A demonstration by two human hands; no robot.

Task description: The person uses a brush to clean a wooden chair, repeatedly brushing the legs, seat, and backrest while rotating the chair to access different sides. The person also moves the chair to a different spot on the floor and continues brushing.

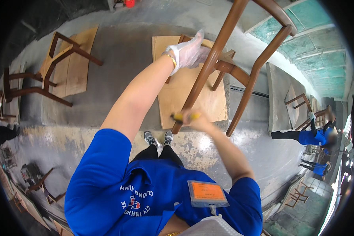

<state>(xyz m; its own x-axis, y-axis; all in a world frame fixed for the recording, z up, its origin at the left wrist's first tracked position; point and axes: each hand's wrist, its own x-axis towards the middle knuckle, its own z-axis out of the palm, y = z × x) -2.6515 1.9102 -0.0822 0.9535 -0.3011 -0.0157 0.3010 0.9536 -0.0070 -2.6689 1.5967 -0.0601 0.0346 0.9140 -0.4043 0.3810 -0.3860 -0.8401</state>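
Yellow tool (178, 117) beside a slanting chair post (201, 77)

The right hand's grip (198, 121) is clasping the tool, blurred, by the post's lower end; I can't tell whether tool and wood are touching. From there the post is running upward and rightward. The gloved left hand's grip (188, 53) is sitting farther up, near the chair frame (240, 74), its hold unclear. The frame is sitting over a wooden board (168, 105).

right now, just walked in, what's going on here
A person's left hand, in a see-through glove, is at a brown wooden chair frame; its grip is unclear. The right hand, blurred, holds a yellow-and-black tool by the lower end of one frame leg. The frame is over a light-brown board. Another chair frame is off to the left.
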